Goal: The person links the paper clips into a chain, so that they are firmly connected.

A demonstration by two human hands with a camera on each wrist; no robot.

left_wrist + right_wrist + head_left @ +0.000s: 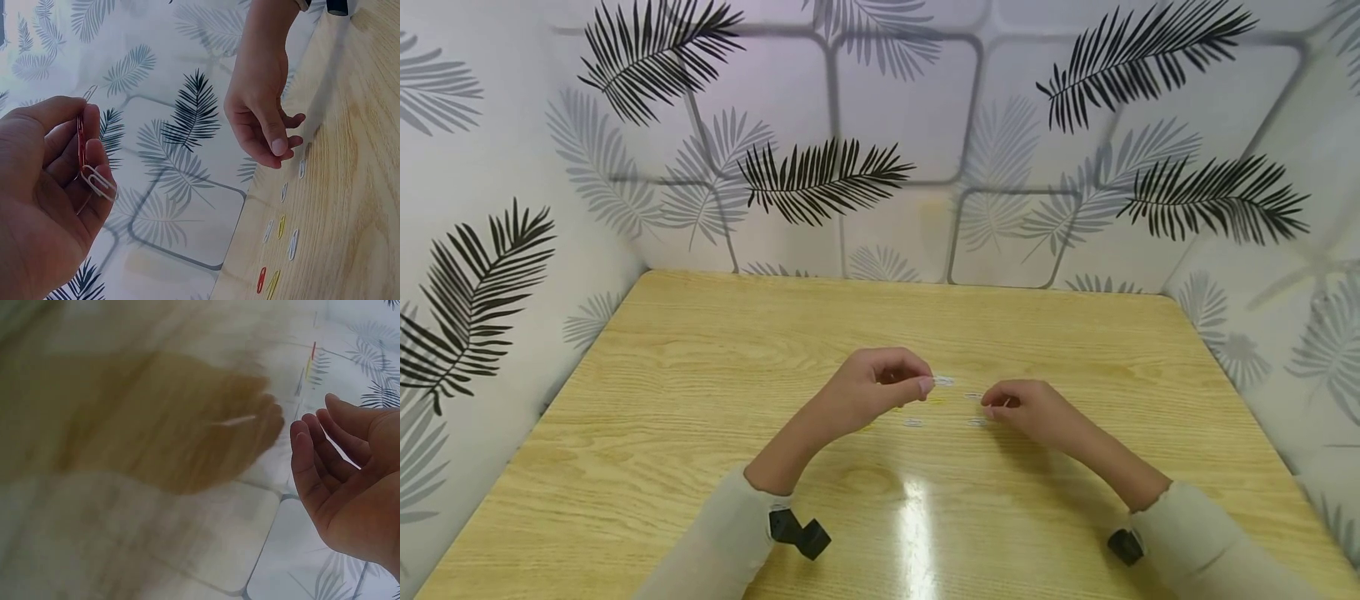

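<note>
My left hand (pixel 876 387) is raised above the table and pinches a short chain of paper clips between thumb and forefinger. In the left wrist view, a white paper clip (pixel 90 93) sticks out at the thumb tip. Below it a red paper clip (pixel 81 140) runs along the fingers, and white paper clips (pixel 100 183) dangle from its lower end. Over the tabletop, my right hand (pixel 1030 408) has loosely bent fingers, with nothing seen between them in the right wrist view. A white paper clip (pixel 302 169) lies just by its fingertips; whether they touch is unclear.
Loose clips lie spread on the wooden table (pixel 700 358): several white ones, a yellow clip (pixel 280 226), another yellow clip (pixel 273 285) and a red clip (pixel 260 280). A leaf-patterned wall covering (pixel 895 108) borders the table at the back and sides.
</note>
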